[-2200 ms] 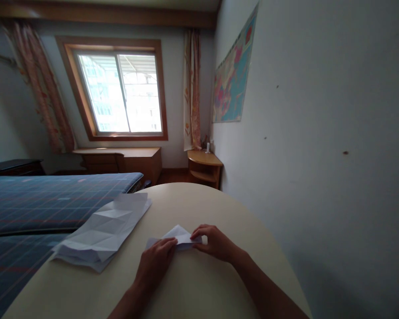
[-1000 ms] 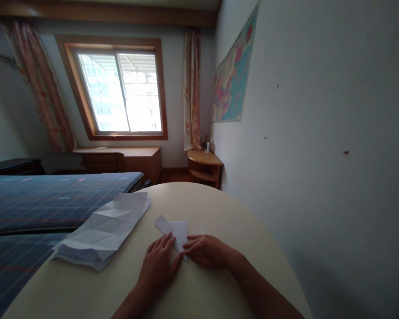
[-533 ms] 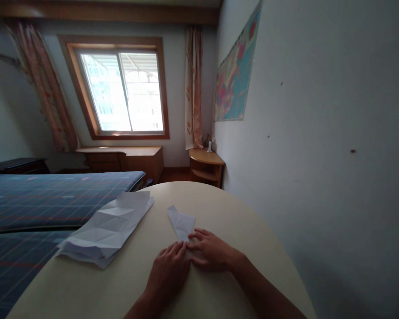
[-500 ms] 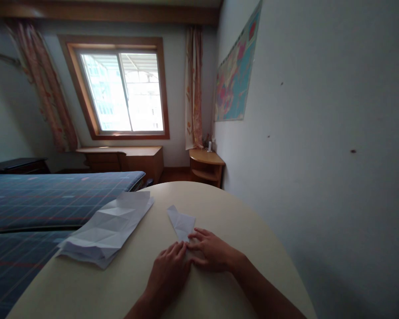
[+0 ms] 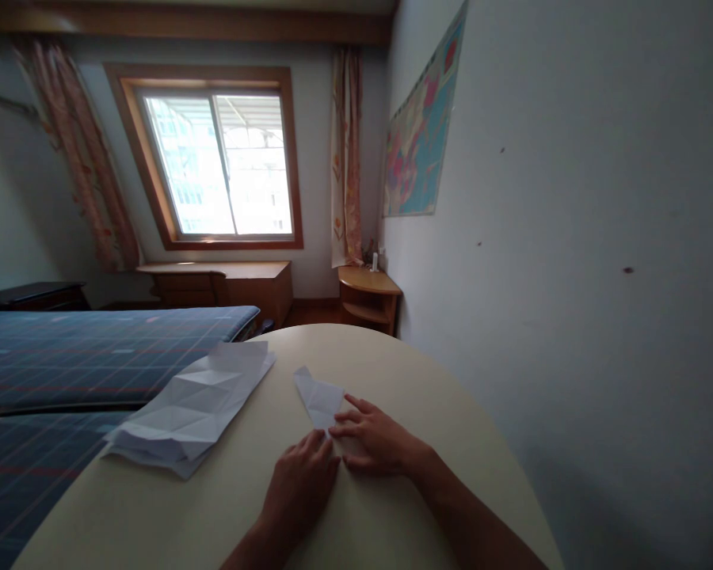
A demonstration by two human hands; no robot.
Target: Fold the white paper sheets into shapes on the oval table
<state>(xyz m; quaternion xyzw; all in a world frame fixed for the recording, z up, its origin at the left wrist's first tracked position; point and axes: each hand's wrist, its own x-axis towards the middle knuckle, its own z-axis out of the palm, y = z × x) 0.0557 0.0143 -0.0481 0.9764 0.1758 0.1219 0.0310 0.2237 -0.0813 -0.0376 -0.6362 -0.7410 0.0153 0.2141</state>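
Note:
A small folded piece of white paper [image 5: 324,398] lies on the cream round table, with a narrow flap sticking out at its upper left. My left hand [image 5: 303,479] has its fingers together, pinching the paper's near tip; its thumb points right. My right hand [image 5: 377,439] rests at the paper's right edge with its fingers spread, the fingertips touching that edge. The bit of paper beneath the left fingertips is hidden.
The round table [image 5: 428,396] fills the foreground. A stack of creased white sheets [image 5: 199,404] lies at its left edge, beside a blue plaid mattress [image 5: 95,356]. A wall [image 5: 600,380] runs along the right, and a small corner shelf [image 5: 368,279] stands beyond the table.
The folded paper has shifted slightly to the left. The right hand's fingers have spread more and its index finger has moved up along the paper's edge. The left hand has barely moved.

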